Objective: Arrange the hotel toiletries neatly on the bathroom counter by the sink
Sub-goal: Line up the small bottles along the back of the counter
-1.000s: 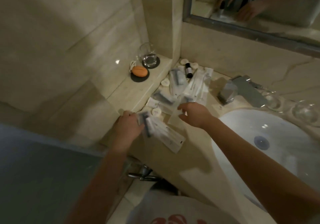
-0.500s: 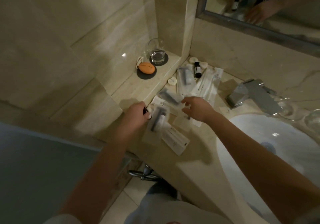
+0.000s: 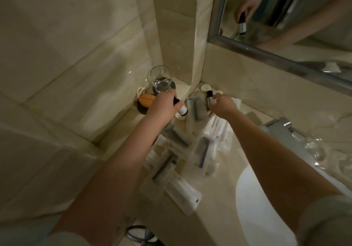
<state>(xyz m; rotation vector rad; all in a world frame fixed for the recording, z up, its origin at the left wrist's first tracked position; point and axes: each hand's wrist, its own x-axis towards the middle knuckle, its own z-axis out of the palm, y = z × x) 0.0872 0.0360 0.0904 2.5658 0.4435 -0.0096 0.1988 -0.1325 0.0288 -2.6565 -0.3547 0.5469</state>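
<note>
The left hand [image 3: 163,106] is curled around a small dark bottle [image 3: 182,110] with a pale label, gripping it by the cap end and holding it tilted above the back of the counter [image 3: 219,198], just in front of the raised ledge [image 3: 122,129]. The right hand [image 3: 222,105] reaches into the back corner, fingers bent toward a second bottle [image 3: 209,99] of the same kind, which stands upright there. The fingertips meet it, but motion blur hides whether they have closed on it. Half a second ago both hands were lower, over the loose packets [image 3: 203,150] near the counter's front edge. Now both have moved to the corner, and the left has carried its bottle with it. This suggests the work has turned from the flat packets to pairing up the two bottles, probably to stand them side by side. The packets still lie scattered and overlapping between the forearms, so most of the tidying looks undone. On the ledge behind the left hand, a glass [image 3: 161,81] holding some water sits on a dark coaster, with an orange oval object [image 3: 145,100] on a dark dish beside it. The white sink [image 3: 266,198] and chrome tap [image 3: 282,131] lie to the right. A mirror [image 3: 285,51] above reflects a hand holding a bottle.
</note>
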